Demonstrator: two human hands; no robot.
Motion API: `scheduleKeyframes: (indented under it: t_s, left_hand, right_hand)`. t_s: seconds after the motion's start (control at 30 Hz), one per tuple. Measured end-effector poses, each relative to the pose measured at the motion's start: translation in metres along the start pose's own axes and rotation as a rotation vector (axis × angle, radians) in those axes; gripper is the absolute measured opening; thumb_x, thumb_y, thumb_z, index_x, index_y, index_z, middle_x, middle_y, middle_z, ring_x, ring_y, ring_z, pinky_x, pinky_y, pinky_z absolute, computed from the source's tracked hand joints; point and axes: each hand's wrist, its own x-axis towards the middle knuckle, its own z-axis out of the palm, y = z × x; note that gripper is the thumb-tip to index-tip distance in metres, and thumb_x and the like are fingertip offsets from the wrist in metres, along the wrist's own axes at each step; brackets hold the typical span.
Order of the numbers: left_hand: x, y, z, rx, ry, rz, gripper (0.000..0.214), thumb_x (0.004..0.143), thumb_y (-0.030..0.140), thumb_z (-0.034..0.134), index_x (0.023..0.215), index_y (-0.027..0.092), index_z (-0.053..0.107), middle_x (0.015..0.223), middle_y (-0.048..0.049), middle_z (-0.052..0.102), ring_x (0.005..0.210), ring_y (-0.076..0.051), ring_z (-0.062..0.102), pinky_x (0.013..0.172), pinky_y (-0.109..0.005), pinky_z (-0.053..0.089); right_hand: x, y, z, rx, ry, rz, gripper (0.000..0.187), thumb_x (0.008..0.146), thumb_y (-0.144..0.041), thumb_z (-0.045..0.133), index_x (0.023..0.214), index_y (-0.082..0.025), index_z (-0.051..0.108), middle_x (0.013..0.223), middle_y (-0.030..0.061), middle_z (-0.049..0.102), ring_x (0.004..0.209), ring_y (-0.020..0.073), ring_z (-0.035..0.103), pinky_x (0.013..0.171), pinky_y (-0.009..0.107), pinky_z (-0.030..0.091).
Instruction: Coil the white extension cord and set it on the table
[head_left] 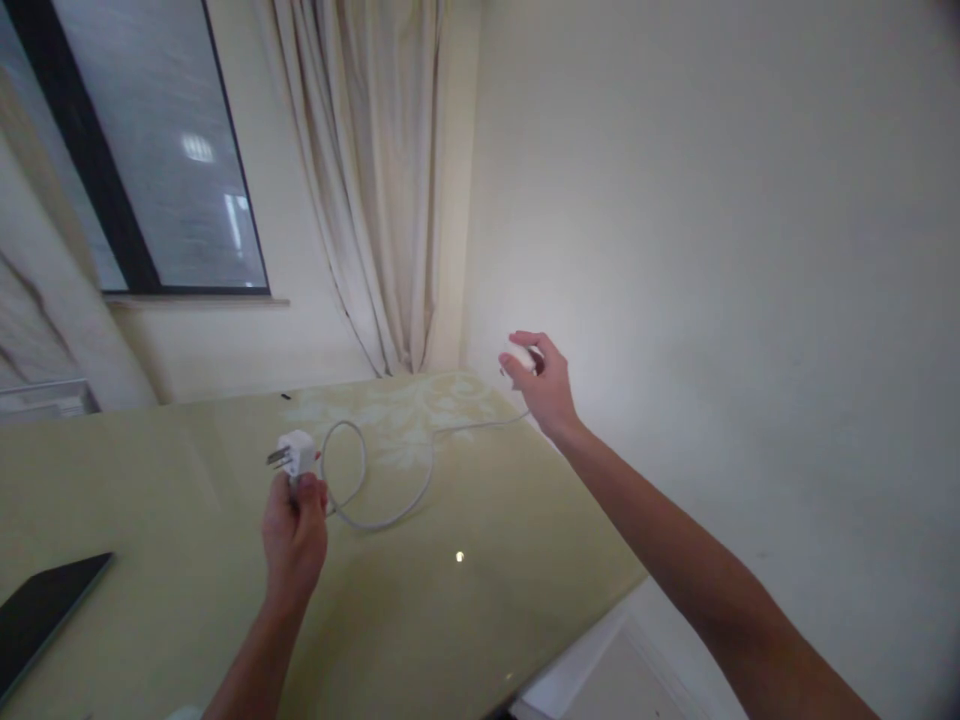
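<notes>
My left hand [296,535] is closed on a white power plug [300,452], held above the table with its metal prongs pointing left. A thin white cable [391,522] loops from beside this hand and runs right toward my other hand. Near the wall, my right hand [547,385] is raised with fingers and thumb around a small white object [519,352]. Its kind is unclear because the fingers cover part of it. Whether the cable joins that object is hidden behind the hand.
The glossy pale green table [420,620] meets the wall at the right. A dark flat device [49,615] lies at the left edge, and a tiny black item [286,397] lies near the back. Behind hang curtains [382,190] beside a window [165,140].
</notes>
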Motion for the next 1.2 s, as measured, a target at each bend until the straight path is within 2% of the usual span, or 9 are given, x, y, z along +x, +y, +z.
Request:
scheduleKeyframes:
  t_s: [0.13, 0.2, 0.3, 0.4, 0.57, 0.77, 0.9, 1.0, 1.2]
  left_hand:
    - [-0.006, 0.002, 0.009, -0.14, -0.151, -0.068, 0.048, 0.093, 0.062, 0.056, 0.111, 0.019, 0.069, 0.061, 0.0067, 0.038, 0.052, -0.012, 0.034, 0.049, -0.024, 0.027]
    - [-0.009, 0.002, 0.013, -0.13, -0.201, -0.068, 0.051, 0.091, 0.064, 0.057, 0.104, 0.017, 0.073, 0.061, 0.0061, 0.035, 0.053, -0.012, 0.033, 0.05, -0.024, 0.026]
    - [-0.015, 0.004, 0.018, -0.166, -0.203, -0.039, 0.05, 0.092, 0.063, 0.057, 0.109, 0.018, 0.074, 0.064, 0.0045, 0.04, 0.057, -0.014, 0.037, 0.054, -0.025, 0.029]
    - [-0.019, 0.006, 0.021, -0.132, -0.132, 0.095, 0.038, 0.094, 0.054, 0.058, 0.105, 0.021, 0.073, 0.073, 0.0011, 0.048, 0.067, -0.017, 0.046, 0.063, -0.027, 0.037]
    - [-0.019, 0.007, 0.022, -0.032, -0.082, 0.294, 0.021, 0.096, 0.037, 0.059, 0.084, 0.022, 0.063, 0.093, -0.0053, 0.053, 0.089, -0.022, 0.054, 0.08, -0.031, 0.044]
    - [-0.018, 0.007, 0.02, -0.002, -0.101, 0.272, 0.021, 0.096, 0.038, 0.059, 0.082, 0.022, 0.06, 0.094, -0.0058, 0.053, 0.088, -0.022, 0.054, 0.079, -0.032, 0.043]
    - [-0.015, -0.001, 0.022, 0.006, -0.057, 0.205, 0.029, 0.088, 0.045, 0.066, 0.073, 0.022, 0.057, 0.08, -0.0029, 0.051, 0.073, -0.02, 0.048, 0.069, -0.031, 0.039]
    - [-0.012, -0.01, 0.024, 0.002, -0.132, 0.06, 0.035, 0.081, 0.054, 0.068, 0.068, 0.022, 0.059, 0.065, -0.001, 0.052, 0.063, -0.019, 0.045, 0.061, -0.029, 0.034]
    - [-0.007, -0.003, 0.019, -0.052, -0.097, 0.01, 0.047, 0.083, 0.066, 0.061, 0.068, 0.021, 0.064, 0.075, -0.0062, 0.062, 0.079, -0.024, 0.057, 0.072, -0.032, 0.043]
  right_hand:
    - [-0.053, -0.028, 0.041, 0.292, -0.177, 0.302, 0.047, 0.073, -0.037, 0.082, 0.111, -0.023, 0.058, 0.121, 0.0071, 0.063, 0.101, 0.0196, 0.063, 0.083, 0.034, 0.059]
    - [-0.078, -0.04, 0.065, 0.526, -0.164, 0.536, 0.05, 0.07, -0.034, 0.082, 0.111, -0.025, 0.054, 0.114, 0.004, 0.062, 0.093, 0.0183, 0.063, 0.078, 0.035, 0.062]
    - [-0.105, -0.052, 0.099, 0.862, -0.157, 0.866, 0.053, 0.071, -0.028, 0.077, 0.117, -0.029, 0.051, 0.109, 0.0016, 0.06, 0.09, 0.0181, 0.065, 0.079, 0.042, 0.065]
    - [-0.117, -0.06, 0.123, 0.978, -0.225, 0.993, 0.052, 0.072, -0.025, 0.076, 0.117, -0.029, 0.05, 0.101, 0.0, 0.062, 0.086, 0.018, 0.068, 0.078, 0.044, 0.066]
    - [-0.112, -0.059, 0.13, 0.844, -0.457, 0.95, 0.065, 0.065, -0.032, 0.09, 0.117, -0.026, 0.052, 0.094, -0.002, 0.067, 0.072, 0.0167, 0.07, 0.067, 0.04, 0.065]
    - [-0.099, -0.052, 0.115, 0.992, -0.648, 0.812, 0.078, 0.055, -0.031, 0.097, 0.122, -0.024, 0.058, 0.101, -0.0005, 0.072, 0.091, 0.0167, 0.072, 0.091, 0.037, 0.061]
    - [-0.101, -0.053, 0.125, 0.902, -0.61, 0.749, 0.06, 0.064, -0.046, 0.093, 0.11, -0.023, 0.062, 0.098, 0.0008, 0.073, 0.087, 0.0175, 0.072, 0.079, 0.035, 0.063]
    - [-0.103, -0.057, 0.136, 0.863, -0.557, 0.739, 0.055, 0.068, -0.057, 0.087, 0.101, -0.021, 0.063, 0.09, 0.0012, 0.072, 0.08, 0.0175, 0.07, 0.067, 0.032, 0.063]
    - [-0.104, -0.041, 0.13, 0.792, -0.471, 0.65, 0.049, 0.084, -0.066, 0.07, 0.1, -0.021, 0.068, 0.111, 0.0078, 0.072, 0.109, 0.0229, 0.067, 0.078, 0.036, 0.062]
